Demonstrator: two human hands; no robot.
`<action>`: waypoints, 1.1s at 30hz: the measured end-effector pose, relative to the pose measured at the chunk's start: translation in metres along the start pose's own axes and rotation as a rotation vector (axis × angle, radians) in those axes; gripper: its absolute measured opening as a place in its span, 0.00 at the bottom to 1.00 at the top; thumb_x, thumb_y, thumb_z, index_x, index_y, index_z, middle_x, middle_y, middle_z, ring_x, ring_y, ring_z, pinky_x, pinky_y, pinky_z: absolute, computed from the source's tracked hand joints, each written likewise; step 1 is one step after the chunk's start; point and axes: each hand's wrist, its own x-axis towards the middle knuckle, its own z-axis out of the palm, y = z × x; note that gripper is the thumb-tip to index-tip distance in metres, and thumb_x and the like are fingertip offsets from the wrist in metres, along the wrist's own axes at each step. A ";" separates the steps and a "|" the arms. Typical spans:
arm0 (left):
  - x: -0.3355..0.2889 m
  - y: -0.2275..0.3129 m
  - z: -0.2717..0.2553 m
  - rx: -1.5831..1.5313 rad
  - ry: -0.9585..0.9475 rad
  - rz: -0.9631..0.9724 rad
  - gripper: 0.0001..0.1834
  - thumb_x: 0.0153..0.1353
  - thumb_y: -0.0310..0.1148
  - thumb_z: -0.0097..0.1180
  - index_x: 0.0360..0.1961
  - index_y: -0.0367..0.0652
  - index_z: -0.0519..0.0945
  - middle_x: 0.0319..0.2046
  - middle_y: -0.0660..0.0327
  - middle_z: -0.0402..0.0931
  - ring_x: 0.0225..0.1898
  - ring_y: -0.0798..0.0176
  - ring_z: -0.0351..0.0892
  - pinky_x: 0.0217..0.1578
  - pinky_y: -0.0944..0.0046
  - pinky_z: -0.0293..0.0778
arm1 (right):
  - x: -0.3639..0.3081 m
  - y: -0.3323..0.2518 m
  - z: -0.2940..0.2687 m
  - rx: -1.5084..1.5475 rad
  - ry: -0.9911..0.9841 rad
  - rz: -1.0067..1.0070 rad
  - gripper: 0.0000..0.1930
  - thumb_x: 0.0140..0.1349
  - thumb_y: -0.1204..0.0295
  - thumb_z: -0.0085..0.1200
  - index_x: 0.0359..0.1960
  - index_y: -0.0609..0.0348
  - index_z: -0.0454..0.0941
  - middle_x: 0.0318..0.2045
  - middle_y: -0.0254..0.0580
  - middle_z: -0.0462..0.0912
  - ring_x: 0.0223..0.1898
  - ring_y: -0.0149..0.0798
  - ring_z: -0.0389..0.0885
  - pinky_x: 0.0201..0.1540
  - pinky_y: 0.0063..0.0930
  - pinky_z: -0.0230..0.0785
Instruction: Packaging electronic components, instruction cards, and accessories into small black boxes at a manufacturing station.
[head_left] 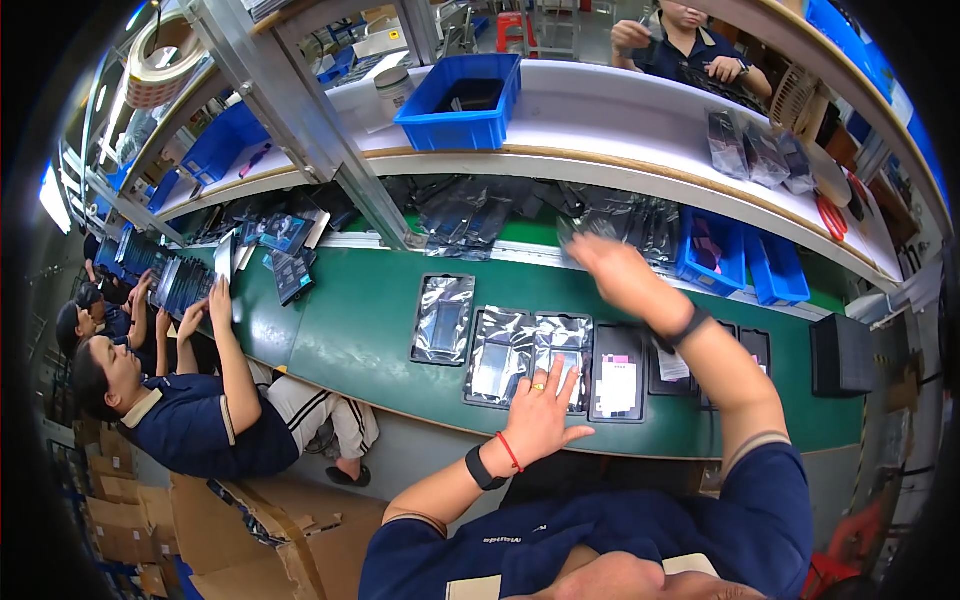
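Note:
My left hand lies with its fingers spread over the near end of a black tray that holds a shiny clear plastic bag. A second bag-filled tray sits directly to its left, and another bagged tray lies farther left. Toward the back of the bench my right hand stretches out, by a heap of dark items in clear bags. Its fingertips are smeared by motion, so I cannot see whether they grip anything. Right of my left hand is a black tray with a white-and-pink card.
More card trays lie partly under my right forearm. Two blue bins stand at the back right, near a black box. A shelf with a blue bin spans above. Co-workers sit left and opposite.

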 end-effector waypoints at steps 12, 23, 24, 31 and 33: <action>0.109 -0.177 -0.096 0.075 -0.090 -0.195 0.29 0.43 0.31 0.59 0.51 0.37 0.72 0.53 0.44 0.68 0.57 0.43 0.63 0.59 0.54 0.59 | -0.129 -0.076 -0.022 0.242 -0.445 0.114 0.19 0.50 0.65 0.54 0.41 0.67 0.75 0.39 0.59 0.77 0.46 0.58 0.73 0.48 0.44 0.68; 0.144 -0.283 -0.029 -0.085 0.036 -0.167 0.39 0.42 0.23 0.49 0.61 0.47 0.61 0.62 0.48 0.56 0.64 0.46 0.54 0.61 0.51 0.56 | 0.046 0.050 0.031 -0.184 -0.573 0.548 0.34 0.46 0.67 0.52 0.60 0.56 0.62 0.63 0.65 0.51 0.66 0.59 0.47 0.64 0.57 0.38; 0.141 -0.276 -0.029 -0.042 0.101 -0.132 0.35 0.43 0.19 0.46 0.58 0.44 0.65 0.58 0.46 0.62 0.61 0.47 0.60 0.59 0.56 0.60 | 0.047 0.054 0.037 -0.180 -0.570 0.562 0.34 0.46 0.67 0.52 0.60 0.56 0.62 0.63 0.65 0.51 0.66 0.59 0.47 0.64 0.57 0.38; 0.147 -0.213 -0.077 -0.011 0.148 -0.263 0.15 0.57 0.27 0.47 0.46 0.40 0.74 0.39 0.47 0.77 0.40 0.44 0.76 0.41 0.51 0.73 | 0.014 0.057 0.041 -0.353 -0.053 0.199 0.07 0.49 0.75 0.46 0.30 0.60 0.74 0.28 0.47 0.79 0.34 0.48 0.80 0.35 0.39 0.71; 0.140 -0.186 -0.089 0.031 0.303 -0.169 0.12 0.58 0.29 0.46 0.42 0.40 0.76 0.33 0.48 0.78 0.34 0.43 0.77 0.34 0.49 0.73 | -0.001 0.039 0.014 -0.209 0.085 0.184 0.08 0.50 0.77 0.45 0.32 0.62 0.74 0.32 0.47 0.79 0.35 0.48 0.79 0.37 0.40 0.72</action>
